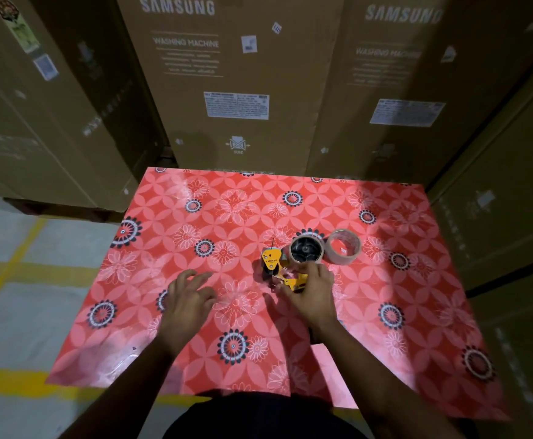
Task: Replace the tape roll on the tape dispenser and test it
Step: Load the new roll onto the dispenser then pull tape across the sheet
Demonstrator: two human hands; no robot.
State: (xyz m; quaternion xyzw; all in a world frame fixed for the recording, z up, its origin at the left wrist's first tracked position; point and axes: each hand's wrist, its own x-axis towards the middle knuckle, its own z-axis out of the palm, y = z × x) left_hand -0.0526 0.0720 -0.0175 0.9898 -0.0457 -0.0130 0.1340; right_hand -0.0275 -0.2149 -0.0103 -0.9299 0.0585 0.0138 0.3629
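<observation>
Right grip (309,291) clenched round dispenser (282,266) handle on table (401,359), roll (343,247) just beyond, untouched; left grip (189,299) released, fingers spread, well left of dispenser.

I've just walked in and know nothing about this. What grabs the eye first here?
The bright red flowered table cover fills the middle of the view. On it, the right hand grips a yellow tape dispenser, with a loose tape roll lying just to its right, while the left hand hovers open nearby. Tall brown washing machine boxes stand behind the table.
</observation>
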